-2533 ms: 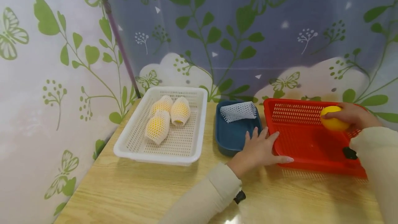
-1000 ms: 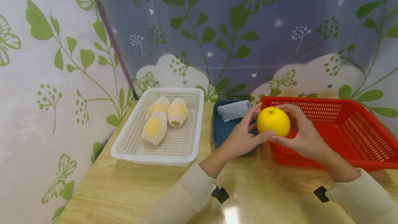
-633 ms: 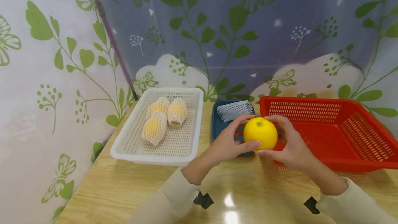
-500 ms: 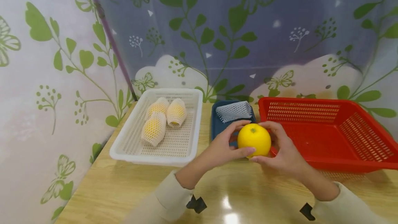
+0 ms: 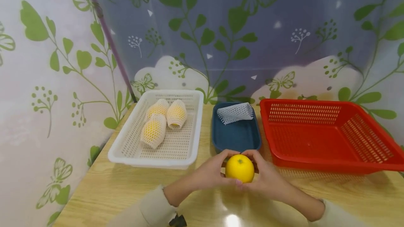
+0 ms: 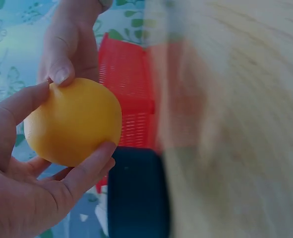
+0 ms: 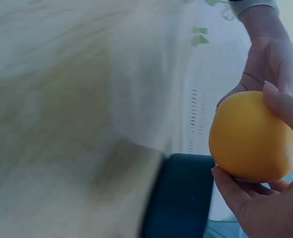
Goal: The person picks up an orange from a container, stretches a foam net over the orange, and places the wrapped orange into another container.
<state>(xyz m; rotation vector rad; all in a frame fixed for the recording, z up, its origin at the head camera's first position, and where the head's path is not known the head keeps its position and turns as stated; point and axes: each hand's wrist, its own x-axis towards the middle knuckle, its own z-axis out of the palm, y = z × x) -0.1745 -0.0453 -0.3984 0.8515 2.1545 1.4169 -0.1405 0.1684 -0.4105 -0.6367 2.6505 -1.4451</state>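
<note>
Both hands hold one round, yellow-skinned orange (image 5: 240,168), its green stem spot facing up in the head view. My left hand (image 5: 209,173) curls round its left side, and my right hand (image 5: 268,177) grips the opposite side. The thumbs meet at the near side of the fruit. In the left wrist view the left fingers (image 6: 89,168) press the underside of the orange (image 6: 74,124). The right wrist view shows the right thumb on top of it. Just beyond the hands stands a blue tray (image 5: 236,136) with a white foam net sleeve (image 5: 235,112) lying in it.
A white basket (image 5: 186,153) at the left holds three yellow fruits in foam nets (image 5: 153,130). On the right stands a red basket (image 5: 312,146) with nothing in it. A patterned curtain (image 5: 195,27) hangs behind the wooden table (image 5: 126,185).
The right hand has lifted the orange from the red basket, and the left hand has left the basket's rim to join it. Both have carried it left and closer to the body.
</note>
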